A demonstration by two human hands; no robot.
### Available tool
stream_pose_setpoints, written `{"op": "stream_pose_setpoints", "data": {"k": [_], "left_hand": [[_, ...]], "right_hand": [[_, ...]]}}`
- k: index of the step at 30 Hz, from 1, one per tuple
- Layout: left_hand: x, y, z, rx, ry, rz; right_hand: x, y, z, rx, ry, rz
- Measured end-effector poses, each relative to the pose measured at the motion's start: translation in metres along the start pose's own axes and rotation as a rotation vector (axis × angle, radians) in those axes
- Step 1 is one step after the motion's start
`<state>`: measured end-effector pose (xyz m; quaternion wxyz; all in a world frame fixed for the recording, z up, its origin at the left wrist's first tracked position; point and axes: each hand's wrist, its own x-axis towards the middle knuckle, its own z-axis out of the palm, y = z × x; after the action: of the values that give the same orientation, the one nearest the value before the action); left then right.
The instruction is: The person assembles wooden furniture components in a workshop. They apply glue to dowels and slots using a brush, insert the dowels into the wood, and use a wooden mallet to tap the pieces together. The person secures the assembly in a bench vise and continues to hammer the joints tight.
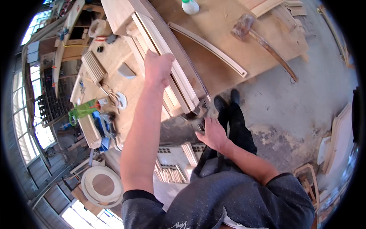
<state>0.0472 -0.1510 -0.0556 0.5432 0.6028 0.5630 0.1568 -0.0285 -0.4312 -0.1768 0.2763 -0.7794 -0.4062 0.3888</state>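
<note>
My left hand (158,68) is closed over the edge of a long pale wooden workpiece (183,84), made of several parallel strips and lying along the workbench (206,82). At the near end of this workpiece is a dark metal fitting (200,110), its exact kind unclear. My right hand (215,135) is just below it, with the fingers curled round a small dark handle (201,128) that is mostly hidden. A wooden block (118,15) adjoins the far end of the workpiece.
A wooden mallet (242,27) and a curved wooden strip (209,47) lie on the right side of the bench. Farther back stands a white bottle (190,7). On the left are a green bottle (83,112), a ribbed wooden block (93,66) and a nail gun (108,124).
</note>
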Motion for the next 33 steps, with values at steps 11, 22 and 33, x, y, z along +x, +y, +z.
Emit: {"op": "stream_pose_setpoints", "data": {"k": [11, 22, 33], "left_hand": [[-0.004, 0.007, -0.005, -0.13, -0.108, -0.038], [-0.003, 0.003, -0.007, -0.092, -0.151, 0.012], [0.002, -0.006, -0.008, -0.095, -0.108, 0.008]], "right_hand": [[0.007, 0.043, 0.016, 1.717, -0.458, 0.323], [0.0, 0.044, 0.064, 2.373, -0.492, 0.75], [-0.003, 0.016, 0.036, 0.202, 0.123, 0.045]]}}
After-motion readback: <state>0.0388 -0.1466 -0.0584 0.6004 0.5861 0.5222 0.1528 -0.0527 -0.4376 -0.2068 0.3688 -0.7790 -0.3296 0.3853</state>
